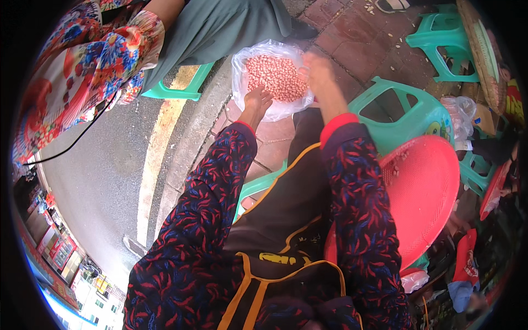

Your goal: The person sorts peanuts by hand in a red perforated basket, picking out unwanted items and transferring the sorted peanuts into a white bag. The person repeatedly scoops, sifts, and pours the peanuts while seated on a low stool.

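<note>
A clear plastic bag point(243, 78) stands open on the red paving, filled with many small pinkish shelled peanuts point(276, 76). At the bag's near left side, my left hand point(258, 100) rests over the lower edge of the peanuts, fingers apart, with nothing seen in it. My right hand point(317, 70) is at the right rim of the bag and blurred; whether its fingers grip the plastic cannot be made out. A round red woven tray point(420, 194) leans at my right forearm, with a few peanuts on its surface.
A green plastic stool point(400, 119) stands right of the bag, with more stools point(449, 45) at the upper right. A person in grey trousers point(222, 29) and floral clothing sits at the upper left. A kerb point(189, 132) and road run along the left. Another plastic bag point(458, 115) lies beyond the stool.
</note>
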The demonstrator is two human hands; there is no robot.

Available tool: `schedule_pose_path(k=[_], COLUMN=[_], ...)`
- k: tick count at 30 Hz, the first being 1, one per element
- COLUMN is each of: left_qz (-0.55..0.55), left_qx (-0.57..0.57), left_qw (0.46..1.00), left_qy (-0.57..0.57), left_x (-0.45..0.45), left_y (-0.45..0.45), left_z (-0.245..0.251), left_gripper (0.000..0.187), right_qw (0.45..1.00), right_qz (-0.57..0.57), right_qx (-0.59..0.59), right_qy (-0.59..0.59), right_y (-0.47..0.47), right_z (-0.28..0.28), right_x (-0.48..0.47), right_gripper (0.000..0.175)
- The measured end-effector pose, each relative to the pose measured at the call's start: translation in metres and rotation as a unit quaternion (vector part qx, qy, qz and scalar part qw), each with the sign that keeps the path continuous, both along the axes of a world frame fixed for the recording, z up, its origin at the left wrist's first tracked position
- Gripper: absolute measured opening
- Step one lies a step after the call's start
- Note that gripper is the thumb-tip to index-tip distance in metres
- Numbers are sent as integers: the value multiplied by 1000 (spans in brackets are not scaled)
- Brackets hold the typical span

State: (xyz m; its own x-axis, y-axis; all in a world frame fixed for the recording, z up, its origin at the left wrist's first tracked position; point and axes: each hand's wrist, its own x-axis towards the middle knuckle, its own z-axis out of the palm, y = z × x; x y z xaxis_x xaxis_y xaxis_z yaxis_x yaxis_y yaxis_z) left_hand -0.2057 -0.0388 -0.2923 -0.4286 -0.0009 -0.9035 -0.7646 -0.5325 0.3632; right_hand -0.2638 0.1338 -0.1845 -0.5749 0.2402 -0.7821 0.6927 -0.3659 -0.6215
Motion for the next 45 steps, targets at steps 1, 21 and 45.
schedule_pose_path(k=[1, 21, 45], left_qz=[-15, -450, -475], left_qx=[2, 63, 26], left_qw=[999, 803, 761], left_qy=[34, 386, 441], left_x=[12, 228, 220], left_y=[-1, 84, 85], left_z=[11, 274, 250], left_gripper=[41, 67, 41], right_qw=[999, 658, 699], right_qz=[-1, 5, 226], right_qx=[-36, 748, 529], right_qy=[13, 90, 425], right_y=[10, 242, 55], right_z=[22, 113, 154], right_x=[0, 300, 366], right_gripper=[39, 40, 27])
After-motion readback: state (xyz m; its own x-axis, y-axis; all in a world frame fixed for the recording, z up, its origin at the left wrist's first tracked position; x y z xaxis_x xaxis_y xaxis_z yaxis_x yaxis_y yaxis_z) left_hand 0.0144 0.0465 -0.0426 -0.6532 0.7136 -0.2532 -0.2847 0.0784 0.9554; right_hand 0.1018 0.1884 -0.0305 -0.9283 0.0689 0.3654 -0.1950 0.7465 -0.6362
